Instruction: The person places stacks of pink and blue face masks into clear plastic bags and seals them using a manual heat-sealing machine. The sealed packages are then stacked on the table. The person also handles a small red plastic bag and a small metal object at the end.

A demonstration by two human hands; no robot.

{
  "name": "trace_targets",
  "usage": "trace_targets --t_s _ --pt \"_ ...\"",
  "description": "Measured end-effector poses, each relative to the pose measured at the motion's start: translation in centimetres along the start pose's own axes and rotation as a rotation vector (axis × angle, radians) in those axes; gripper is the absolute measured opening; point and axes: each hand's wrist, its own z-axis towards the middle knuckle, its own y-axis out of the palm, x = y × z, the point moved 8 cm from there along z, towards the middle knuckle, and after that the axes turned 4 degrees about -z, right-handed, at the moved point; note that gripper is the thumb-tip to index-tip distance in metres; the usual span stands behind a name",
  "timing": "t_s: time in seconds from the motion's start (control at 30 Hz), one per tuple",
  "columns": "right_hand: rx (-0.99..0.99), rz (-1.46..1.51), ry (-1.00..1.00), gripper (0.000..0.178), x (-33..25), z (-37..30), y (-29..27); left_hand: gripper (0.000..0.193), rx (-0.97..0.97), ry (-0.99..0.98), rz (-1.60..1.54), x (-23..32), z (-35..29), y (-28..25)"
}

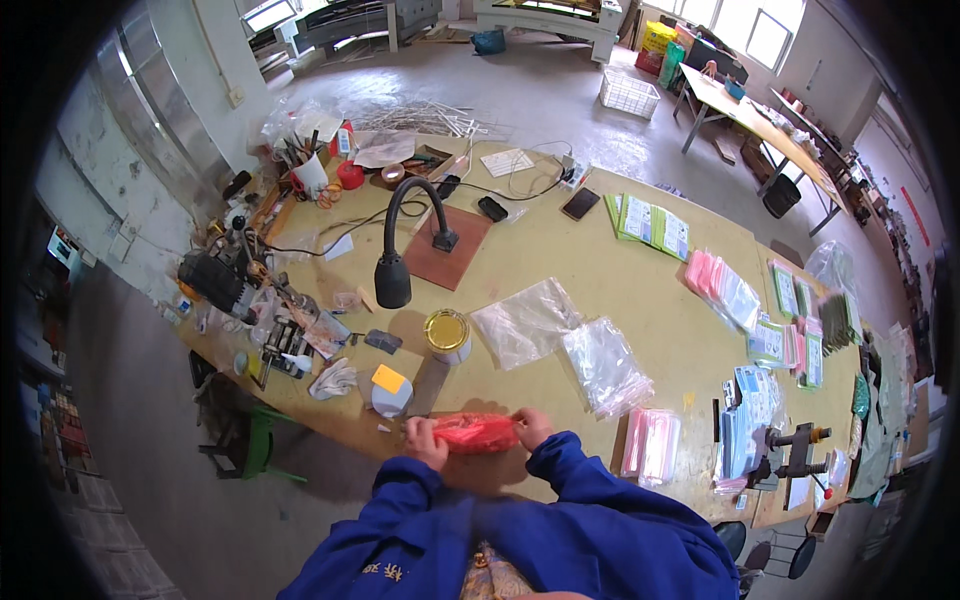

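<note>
A bunched red plastic bag [476, 432] lies at the near edge of the table, stretched between my two hands. My left hand [428, 444] is closed on its left end, and my right hand [534, 428] grips the right end. What the bag holds, if anything, I cannot make out. Just beyond my left hand are a grey round object with an orange card [388, 378] on it and a tin with a gold lid [447, 334]. Clear plastic bags [608, 366] lie flat past my right hand.
A black gooseneck lamp [393, 280] arches over the table. To the right sit a stack of pink-edged packets [652, 446], several green and white packages [650, 226] and a hand press [800, 452]. Small machine parts and tools [285, 345] clutter the left side. A phone [580, 205] lies farther back.
</note>
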Motion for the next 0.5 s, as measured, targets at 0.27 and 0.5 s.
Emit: trace_targets --t_s 0.27,0.5 --pt "-0.033 -0.035 -0.223 0.017 -2.9 0.2 1.3 0.012 -0.553 -0.074 -0.046 -0.4 -1.5 7.0" --pt "0.100 0.452 0.230 0.016 4.4 0.9 0.1 0.014 -0.183 0.070 -0.082 -0.4 -2.0 0.8"
